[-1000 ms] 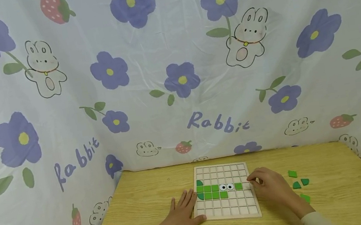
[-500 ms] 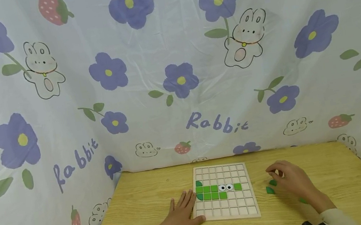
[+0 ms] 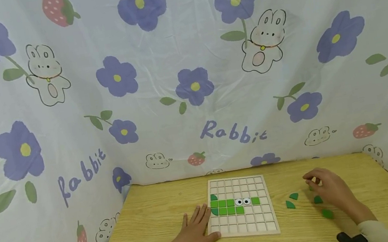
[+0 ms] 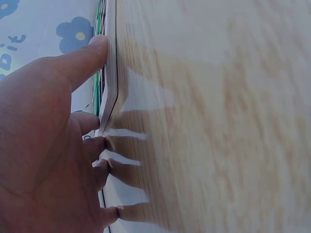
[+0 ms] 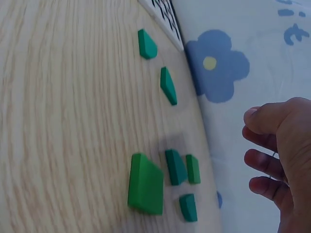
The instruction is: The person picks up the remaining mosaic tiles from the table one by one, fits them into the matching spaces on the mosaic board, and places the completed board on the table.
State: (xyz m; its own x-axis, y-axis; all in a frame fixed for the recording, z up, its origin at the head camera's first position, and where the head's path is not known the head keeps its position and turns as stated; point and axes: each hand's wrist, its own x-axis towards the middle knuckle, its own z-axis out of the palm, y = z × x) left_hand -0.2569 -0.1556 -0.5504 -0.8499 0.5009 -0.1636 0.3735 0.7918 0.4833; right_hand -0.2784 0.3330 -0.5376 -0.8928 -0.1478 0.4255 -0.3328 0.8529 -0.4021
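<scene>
A wooden grid board (image 3: pixel 246 233) lies on the table. Set in it are bright green squares (image 3: pixel 230 202), two darker green rounded pieces at the left and two round eye pieces (image 3: pixel 243 202). My left hand (image 3: pixel 194 233) rests with spread fingers along the board's left side; the left wrist view has its fingertips and thumb at the board's edge (image 4: pixel 111 58). My right hand (image 3: pixel 332 191) hovers over loose green pieces right of the board. Its fingers are loosely bent, thumb near the index finger, nothing visible between them in the right wrist view.
Two dark green quarter-round pieces (image 3: pixel 290 205) lie between the board and my right hand. A green square (image 5: pixel 146 187) and several smaller green pieces (image 5: pixel 176 167) sit farther right. A patterned curtain (image 3: pixel 167 141) stands behind the wooden table (image 3: pixel 154 210).
My right hand has moved from the board's right edge rightward over the loose pieces, uncovering two quarter-round pieces. My left hand has stayed at the board.
</scene>
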